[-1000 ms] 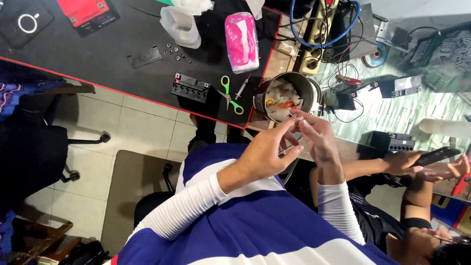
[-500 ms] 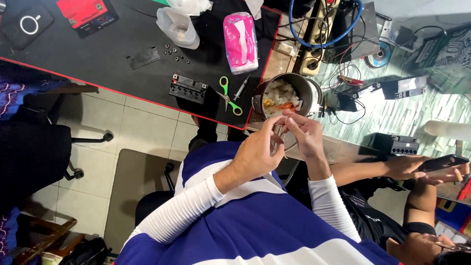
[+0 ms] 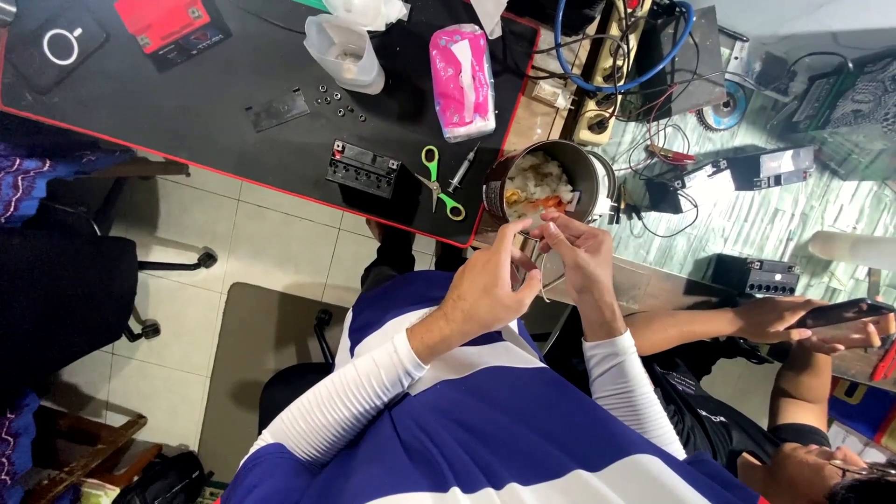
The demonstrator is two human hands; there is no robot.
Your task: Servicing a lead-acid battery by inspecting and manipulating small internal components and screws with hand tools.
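1. Both hands meet just below a round metal pot (image 3: 583,168) of rice and orange bits, at the worktop (image 3: 187,112) edge.
2. Left hand (image 3: 485,289) and right hand (image 3: 583,257) are pinching something small and thin together, fingertips touching; can't tell what it is.
3. Green scissors (image 3: 439,179) and a syringe (image 3: 464,168) lie just left of the pot, pink tissue pack (image 3: 462,79) above.
4. Another person's hand (image 3: 779,317) holds a phone (image 3: 854,311) off to the right.

Left of the pot (image 3: 546,182), scissors (image 3: 439,180), a syringe (image 3: 464,168) and a pink pack (image 3: 461,81) crowd the mat; right of it, tangled cables (image 3: 653,149). Open mat lies far left of it.
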